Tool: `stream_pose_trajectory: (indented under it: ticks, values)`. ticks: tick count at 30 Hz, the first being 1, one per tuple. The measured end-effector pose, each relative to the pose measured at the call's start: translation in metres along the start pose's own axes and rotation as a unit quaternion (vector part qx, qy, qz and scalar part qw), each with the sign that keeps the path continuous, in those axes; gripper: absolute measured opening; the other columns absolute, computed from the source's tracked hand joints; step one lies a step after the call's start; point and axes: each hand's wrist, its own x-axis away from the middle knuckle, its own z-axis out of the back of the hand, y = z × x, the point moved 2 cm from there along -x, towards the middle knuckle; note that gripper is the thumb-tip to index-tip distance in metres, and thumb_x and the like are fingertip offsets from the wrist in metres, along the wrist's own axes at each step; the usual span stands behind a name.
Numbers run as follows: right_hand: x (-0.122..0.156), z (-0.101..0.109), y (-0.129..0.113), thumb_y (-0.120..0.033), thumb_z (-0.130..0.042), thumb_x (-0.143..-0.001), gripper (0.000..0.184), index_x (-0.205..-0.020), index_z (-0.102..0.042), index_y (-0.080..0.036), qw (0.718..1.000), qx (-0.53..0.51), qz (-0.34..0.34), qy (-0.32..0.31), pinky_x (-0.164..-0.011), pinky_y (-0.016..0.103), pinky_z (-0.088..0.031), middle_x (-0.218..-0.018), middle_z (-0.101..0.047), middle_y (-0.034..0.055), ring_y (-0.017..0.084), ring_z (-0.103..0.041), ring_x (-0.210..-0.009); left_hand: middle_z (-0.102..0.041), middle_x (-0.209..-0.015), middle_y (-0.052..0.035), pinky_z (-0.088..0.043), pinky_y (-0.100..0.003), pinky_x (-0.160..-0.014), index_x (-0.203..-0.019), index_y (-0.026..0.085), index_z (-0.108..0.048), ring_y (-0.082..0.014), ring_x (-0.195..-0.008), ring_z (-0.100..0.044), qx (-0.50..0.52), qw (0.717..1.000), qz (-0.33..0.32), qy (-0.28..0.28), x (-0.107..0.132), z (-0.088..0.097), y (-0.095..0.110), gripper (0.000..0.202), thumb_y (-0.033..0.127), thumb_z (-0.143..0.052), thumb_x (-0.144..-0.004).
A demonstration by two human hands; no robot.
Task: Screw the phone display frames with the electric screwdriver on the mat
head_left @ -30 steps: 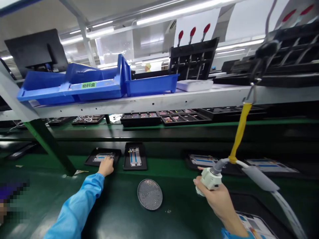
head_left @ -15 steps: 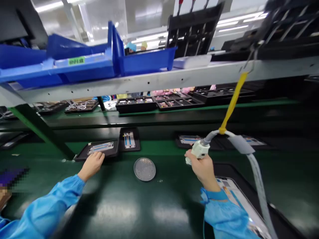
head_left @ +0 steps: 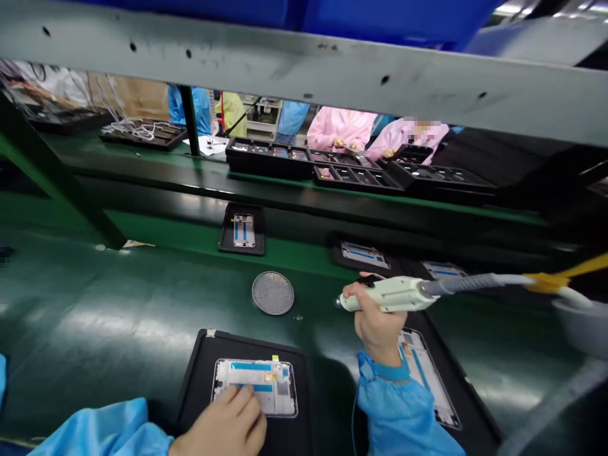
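My left hand (head_left: 223,424) rests with its fingers flat on a white phone frame with blue strips (head_left: 256,389), which lies in a black tray (head_left: 197,380) at the near edge of the green belt. My right hand (head_left: 377,320) is wrapped round a pale green electric screwdriver (head_left: 389,294) held level, its tip pointing left, above the belt. A grey cable and yellow strap (head_left: 546,280) run off to the right from the tool. Under my right forearm lies a second tray with a phone frame (head_left: 427,373).
A round metal mesh dish (head_left: 272,292) sits on the belt ahead. Beyond it lie more black trays with frames (head_left: 243,229), (head_left: 363,254). Stacked black part trays (head_left: 304,161) stand on the raised ledge. People in pink and blue coats (head_left: 339,126) work across the line. A grey shelf beam (head_left: 304,69) spans overhead.
My left hand has drawn the tray with the phone frame from the far left of the belt to the near edge. My right hand turned the screwdriver level. My view has tipped downward.
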Motion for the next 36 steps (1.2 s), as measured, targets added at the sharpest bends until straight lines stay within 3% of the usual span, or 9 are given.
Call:
stream_pose_trajectory:
  ticks: [3,7,10,15,19,25,36]
  values:
    - [0.007,-0.018,-0.002,-0.025,-0.074,-0.074,0.031,-0.099,-0.056,-0.021,1.000,-0.007,-0.014,-0.021,-0.063,0.034,-0.050,-0.064,-0.057,-0.0059,0.014,-0.057,-0.058,-0.065,-0.122,-0.0193,-0.047,-0.046,-0.093,-0.119,0.014,-0.063,-0.0362,-0.115,-0.059,0.041,0.996,0.035,-0.064,-0.003,0.017,-0.031,0.060,0.064,-0.059,-0.085]
    - [0.007,-0.047,0.008,-0.026,-0.072,-0.078,0.028,-0.100,-0.055,-0.022,0.997,-0.017,-0.037,-0.069,-0.069,0.038,-0.053,-0.068,-0.059,-0.0045,0.016,-0.061,-0.064,-0.057,-0.135,-0.0258,-0.039,-0.052,-0.105,-0.130,0.010,-0.059,-0.0408,-0.127,-0.052,0.083,0.988,-0.001,-0.130,-0.007,0.019,-0.057,0.071,0.064,-0.058,-0.085]
    - [0.003,-0.067,0.023,-0.026,-0.071,-0.078,0.028,-0.100,-0.054,-0.023,0.995,-0.020,-0.046,-0.081,-0.069,0.037,-0.053,-0.072,-0.061,-0.0025,0.017,-0.062,-0.070,-0.063,-0.127,-0.0235,-0.039,-0.051,-0.104,-0.128,0.010,-0.060,-0.0375,-0.120,-0.058,0.096,0.988,-0.032,-0.120,-0.017,0.007,-0.065,0.062,0.058,-0.053,-0.089]
    - [0.004,-0.088,0.037,-0.023,-0.069,-0.079,0.024,-0.097,-0.054,-0.024,0.993,-0.022,-0.069,-0.092,-0.064,0.034,-0.051,-0.070,-0.057,-0.0043,0.014,-0.058,-0.065,-0.065,-0.122,-0.0233,-0.038,-0.052,-0.103,-0.125,0.007,-0.061,-0.0372,-0.113,-0.059,0.113,0.991,-0.009,-0.074,-0.029,-0.014,-0.077,0.058,0.048,-0.053,-0.086]
    - [0.010,-0.094,0.036,-0.020,-0.068,-0.078,0.021,-0.094,-0.055,-0.024,0.991,-0.019,-0.086,-0.100,-0.066,0.036,-0.051,-0.068,-0.056,-0.0046,0.014,-0.057,-0.065,-0.067,-0.120,-0.0208,-0.035,-0.052,-0.104,-0.122,0.009,-0.063,-0.0363,-0.112,-0.058,0.148,0.988,0.011,-0.043,-0.030,-0.023,-0.081,0.056,0.048,-0.055,-0.083]
    - [0.014,-0.097,0.035,-0.016,-0.068,-0.076,0.021,-0.092,-0.056,-0.023,0.989,-0.019,-0.107,-0.097,-0.070,0.037,-0.049,-0.068,-0.056,-0.0048,0.013,-0.055,-0.065,-0.068,-0.115,-0.0178,-0.037,-0.048,-0.105,-0.120,0.012,-0.062,-0.0330,-0.112,-0.058,0.199,0.980,-0.010,-0.024,-0.032,-0.019,-0.085,0.051,0.049,-0.054,-0.085]
    - [0.015,-0.096,0.039,-0.016,-0.068,-0.078,0.019,-0.092,-0.057,-0.023,0.987,-0.027,-0.127,-0.091,-0.073,0.038,-0.048,-0.070,-0.057,-0.0040,0.014,-0.056,-0.067,-0.066,-0.119,-0.0182,-0.038,-0.047,-0.106,-0.122,0.011,-0.060,-0.0334,-0.115,-0.058,0.217,0.976,-0.008,-0.029,-0.031,-0.022,-0.082,0.055,0.052,-0.053,-0.087]
